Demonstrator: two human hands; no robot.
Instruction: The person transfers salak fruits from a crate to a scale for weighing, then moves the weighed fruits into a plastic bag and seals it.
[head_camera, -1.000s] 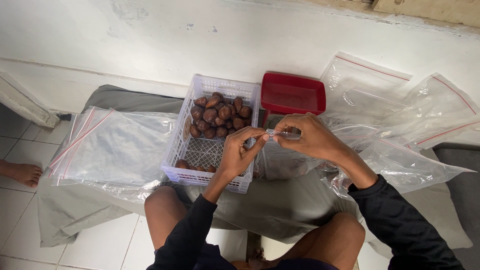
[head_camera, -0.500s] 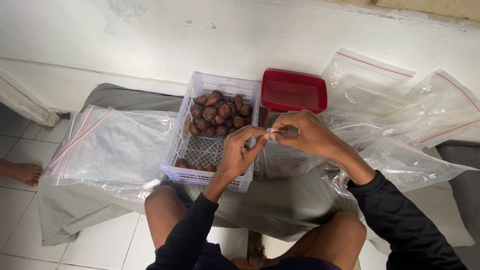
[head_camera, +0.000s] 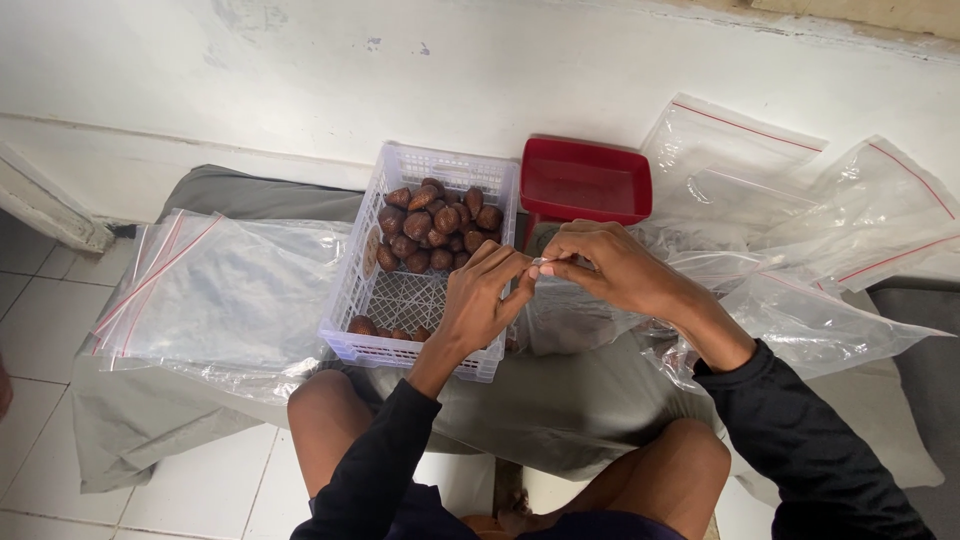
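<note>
Both hands, the left hand (head_camera: 480, 300) and right hand (head_camera: 610, 270), pinch shut on the top edge of a clear, thin plastic zip bag (head_camera: 570, 315) beside the white plastic lattice basket (head_camera: 400, 300) of brown scaly fruit (head_camera: 435, 225); light, limp and slippery, it probably holds best by its stiffer seal strip.

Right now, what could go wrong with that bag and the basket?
The left hand and right hand pinch only the clear bag at its top edge, so it could slip. The white basket sits near the grey cloth's front edge; a left-forearm nudge might tip out the brown fruits.
</note>
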